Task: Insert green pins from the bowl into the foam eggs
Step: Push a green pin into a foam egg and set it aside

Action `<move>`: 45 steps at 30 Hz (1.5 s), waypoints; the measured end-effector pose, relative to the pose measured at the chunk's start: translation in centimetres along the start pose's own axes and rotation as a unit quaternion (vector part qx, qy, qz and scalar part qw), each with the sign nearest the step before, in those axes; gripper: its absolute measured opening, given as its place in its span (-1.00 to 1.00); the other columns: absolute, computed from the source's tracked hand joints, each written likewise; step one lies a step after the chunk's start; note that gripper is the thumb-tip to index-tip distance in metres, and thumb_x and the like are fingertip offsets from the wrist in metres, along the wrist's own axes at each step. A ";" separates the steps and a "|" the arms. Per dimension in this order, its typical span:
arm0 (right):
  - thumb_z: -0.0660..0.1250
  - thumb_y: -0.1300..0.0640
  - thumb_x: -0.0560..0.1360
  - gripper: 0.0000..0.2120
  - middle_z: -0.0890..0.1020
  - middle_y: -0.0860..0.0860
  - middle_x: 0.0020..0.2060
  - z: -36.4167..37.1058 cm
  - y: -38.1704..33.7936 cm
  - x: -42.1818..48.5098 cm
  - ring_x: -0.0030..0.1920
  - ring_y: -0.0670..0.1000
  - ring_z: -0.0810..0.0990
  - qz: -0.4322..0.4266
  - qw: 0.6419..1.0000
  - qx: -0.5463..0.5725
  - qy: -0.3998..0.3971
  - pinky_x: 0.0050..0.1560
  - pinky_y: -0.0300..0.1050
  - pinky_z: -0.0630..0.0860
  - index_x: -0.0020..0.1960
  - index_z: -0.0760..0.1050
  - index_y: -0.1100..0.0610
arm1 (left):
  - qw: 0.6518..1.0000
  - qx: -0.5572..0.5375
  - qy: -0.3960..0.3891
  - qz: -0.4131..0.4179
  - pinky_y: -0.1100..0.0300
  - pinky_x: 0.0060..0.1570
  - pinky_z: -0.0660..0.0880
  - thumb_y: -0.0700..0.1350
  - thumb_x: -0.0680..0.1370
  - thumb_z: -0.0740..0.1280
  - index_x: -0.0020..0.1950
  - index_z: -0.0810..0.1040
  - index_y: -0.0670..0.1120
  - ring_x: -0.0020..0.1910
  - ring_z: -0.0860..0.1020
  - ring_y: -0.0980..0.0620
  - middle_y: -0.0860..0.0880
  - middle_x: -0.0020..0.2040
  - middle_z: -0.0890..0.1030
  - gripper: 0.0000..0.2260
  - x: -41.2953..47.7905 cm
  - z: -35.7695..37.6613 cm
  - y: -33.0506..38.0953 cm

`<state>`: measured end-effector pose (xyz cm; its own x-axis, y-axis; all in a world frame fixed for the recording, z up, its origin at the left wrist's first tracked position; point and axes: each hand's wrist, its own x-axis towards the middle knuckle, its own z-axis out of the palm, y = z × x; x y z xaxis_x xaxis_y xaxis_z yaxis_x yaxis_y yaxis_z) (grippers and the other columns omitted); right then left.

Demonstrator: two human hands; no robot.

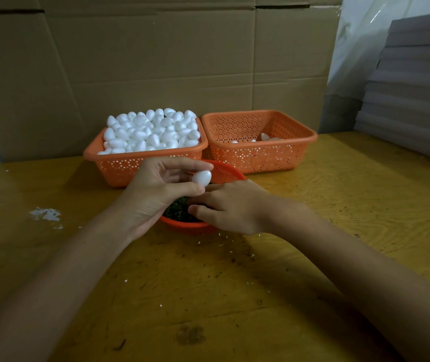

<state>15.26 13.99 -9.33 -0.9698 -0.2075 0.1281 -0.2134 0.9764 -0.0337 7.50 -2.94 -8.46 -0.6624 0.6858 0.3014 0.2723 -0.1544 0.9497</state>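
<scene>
My left hand [156,192] pinches a white foam egg [201,177] between thumb and fingertips, just above the round orange bowl [186,226]. Green pins [177,211] lie in the bowl, mostly hidden under both hands. My right hand [228,207] reaches into the bowl from the right, fingers curled down among the pins; whether it holds a pin is hidden. Behind the bowl, an orange basket [119,165] is heaped with white foam eggs [151,131]. To its right, a second orange basket [268,155] holds a few eggs [264,137].
The yellow wooden table [234,296] carries small white foam crumbs and dark specks. Brown cardboard [156,61] stands upright behind the baskets. Grey sheets [412,87] are stacked at the right rear. A shiny patch [46,215] marks the table's left side.
</scene>
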 end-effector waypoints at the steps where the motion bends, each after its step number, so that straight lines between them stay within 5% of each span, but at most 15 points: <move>1: -0.02 -0.19 0.73 -0.56 0.62 0.02 0.16 0.0 0.0 0.0 -0.07 -0.04 0.41 0.000 1.000 0.004 0.001 -0.17 -0.07 0.22 0.34 0.52 -0.03 | 1.000 -0.003 0.000 -0.001 0.21 0.19 0.62 -0.26 0.30 0.61 -0.01 0.80 0.08 0.14 0.70 0.05 -0.04 0.10 0.76 -0.66 0.0 0.0 0.0; 10: -0.01 -0.19 0.72 -0.53 0.60 0.03 0.30 -0.1 -0.1 0.0 0.17 0.10 0.57 0.002 1.000 -0.001 0.008 -0.23 -0.08 0.17 0.45 0.47 -0.03 | 1.000 -0.007 -0.001 -0.015 0.22 0.09 0.64 -0.12 0.29 0.59 0.04 0.79 0.07 0.04 0.71 0.03 -0.07 0.10 0.75 -0.67 0.0 0.1 0.2; 15: -0.02 -0.20 0.72 -0.53 0.62 0.04 0.25 0.0 -0.1 0.0 0.16 0.10 0.58 0.002 1.000 -0.006 0.012 -0.10 -0.09 0.23 0.43 0.48 -0.03 | 0.999 -0.024 0.002 -0.029 0.17 0.04 0.66 -0.14 0.35 0.58 0.10 0.77 0.00 -0.05 0.69 -0.02 -0.10 0.10 0.74 -0.68 0.0 0.1 0.1; 33: -0.01 -0.19 0.73 -0.54 0.63 0.03 0.17 -0.1 -0.3 -0.1 -0.03 -0.01 0.48 -0.006 1.000 -0.004 0.012 -0.14 -0.08 0.22 0.28 0.54 0.03 | 0.995 -0.084 0.025 -0.046 0.18 -0.04 0.66 -0.29 0.46 0.48 0.18 0.64 -0.18 -0.08 0.71 -0.07 -0.15 0.03 0.73 -0.71 0.1 0.4 0.4; 38: -0.02 -0.18 0.72 -0.55 0.61 0.07 0.24 -0.1 -0.3 -0.1 0.19 0.15 0.58 -0.004 1.000 -0.012 0.014 -0.06 -0.08 0.24 0.31 0.52 0.03 | 0.995 -0.088 0.022 -0.041 0.21 -0.04 0.65 -0.39 0.53 0.42 0.18 0.61 -0.20 -0.04 0.71 -0.07 -0.18 0.03 0.72 -0.75 0.1 0.4 0.4; 45: 0.01 -0.15 0.74 -0.59 0.62 0.07 0.19 -0.4 -0.3 -0.3 0.16 0.14 0.59 0.000 1.000 -0.002 0.007 -0.08 -0.07 0.24 0.29 0.50 0.05 | 0.995 -0.090 0.015 -0.037 0.20 -0.01 0.65 -0.33 0.47 0.47 0.17 0.62 -0.18 0.00 0.72 -0.08 -0.17 0.07 0.73 -0.72 0.1 0.2 0.3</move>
<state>15.70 13.77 -9.00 -0.9679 -0.2073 0.1420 -0.2135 0.9765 -0.0304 7.68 -2.75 -8.12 -0.6972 0.6791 0.2296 0.0939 -0.2311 0.9684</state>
